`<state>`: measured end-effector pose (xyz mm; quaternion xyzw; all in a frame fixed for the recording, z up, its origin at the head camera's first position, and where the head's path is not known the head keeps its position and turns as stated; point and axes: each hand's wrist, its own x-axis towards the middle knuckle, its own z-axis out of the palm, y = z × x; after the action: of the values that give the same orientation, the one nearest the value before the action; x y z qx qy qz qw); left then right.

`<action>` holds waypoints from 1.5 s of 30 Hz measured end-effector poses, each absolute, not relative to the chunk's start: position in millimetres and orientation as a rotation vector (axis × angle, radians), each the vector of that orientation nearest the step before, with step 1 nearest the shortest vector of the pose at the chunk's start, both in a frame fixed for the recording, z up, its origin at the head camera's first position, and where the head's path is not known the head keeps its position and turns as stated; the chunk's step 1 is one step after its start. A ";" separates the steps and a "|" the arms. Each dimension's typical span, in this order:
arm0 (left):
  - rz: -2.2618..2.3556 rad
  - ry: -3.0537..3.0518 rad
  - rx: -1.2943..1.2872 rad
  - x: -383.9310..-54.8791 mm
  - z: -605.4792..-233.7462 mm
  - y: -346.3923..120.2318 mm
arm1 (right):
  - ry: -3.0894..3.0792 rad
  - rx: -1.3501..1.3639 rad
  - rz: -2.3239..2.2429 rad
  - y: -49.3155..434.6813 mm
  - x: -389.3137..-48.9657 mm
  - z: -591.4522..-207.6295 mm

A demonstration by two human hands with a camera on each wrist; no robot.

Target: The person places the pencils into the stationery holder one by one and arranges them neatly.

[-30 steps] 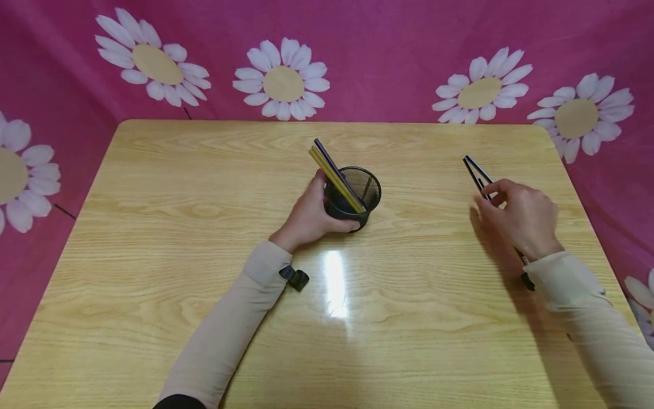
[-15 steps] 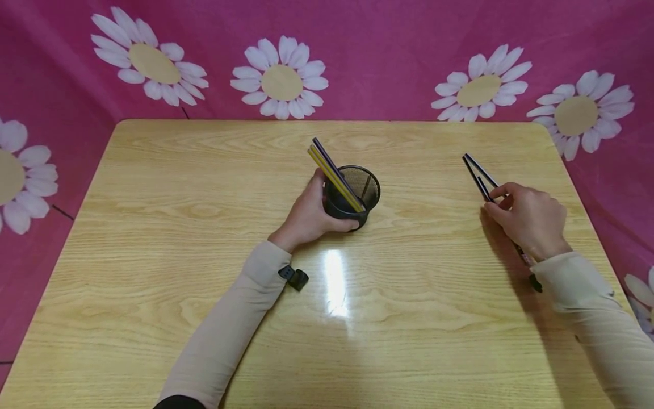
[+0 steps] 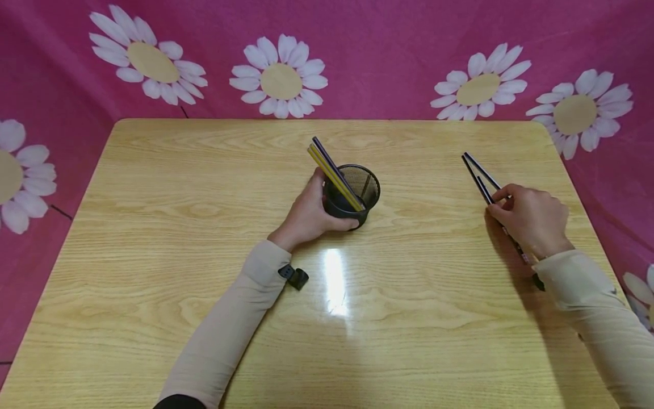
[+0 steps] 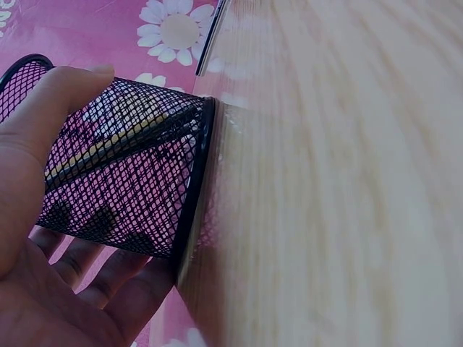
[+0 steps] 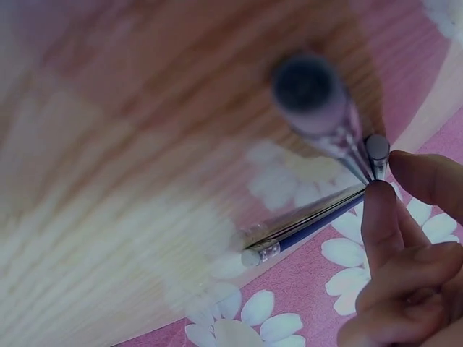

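My left hand (image 3: pixel 304 216) grips a black mesh pen cup (image 3: pixel 368 187) standing on the table, thumb on the near side and fingers around the other. Yellow and dark pencils (image 3: pixel 332 170) lean out of it to the far left. In the left wrist view, a yellow pencil shows through the mesh wall (image 4: pixel 145 173). At the right, my right hand (image 3: pixel 533 218) pinches a dark pencil (image 3: pixel 518 250) between thumb and fingertips. Beside it, more dark pencils (image 3: pixel 480 170) form a narrow V. In the right wrist view, one blurred pencil end (image 5: pixel 307 90) points at the camera.
A wooden table (image 3: pixel 204 170) extends under both hands, with a bright light reflection (image 3: pixel 335 281) near its middle. Behind it hangs a pink cloth (image 3: pixel 378 57) printed with white daisies. A black strap device (image 3: pixel 293 276) is on the left wrist.
My right hand has shifted a little to the right, exposing more of the dark pencils' length. My left hand and the pen cup have stayed in place.
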<state>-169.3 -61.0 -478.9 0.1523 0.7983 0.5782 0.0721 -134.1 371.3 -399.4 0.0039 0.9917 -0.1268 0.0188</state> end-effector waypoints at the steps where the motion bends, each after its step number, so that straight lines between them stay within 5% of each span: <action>1: 1.732 2.396 0.450 -166.1 -471.7 -60.7 | 3.077 0.012 -0.391 371.3 -134.3 -399.3; 7: 1.747 2.353 0.431 -158.9 -451.9 -60.7 | 3.069 0.003 -0.396 375.8 -136.4 -395.9; 15: 1.745 2.398 0.470 -172.3 -479.5 -61.8 | 3.043 0.032 -0.358 380.5 -139.8 -392.4; 45: 1.743 2.392 0.463 -171.4 -480.2 -61.4 | 3.003 0.055 -0.272 381.9 -143.3 -390.0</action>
<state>-171.4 -61.4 -480.2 0.1540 0.7963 0.5803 0.0730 -143.3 381.9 -390.0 0.0183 0.9938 -0.0900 0.0626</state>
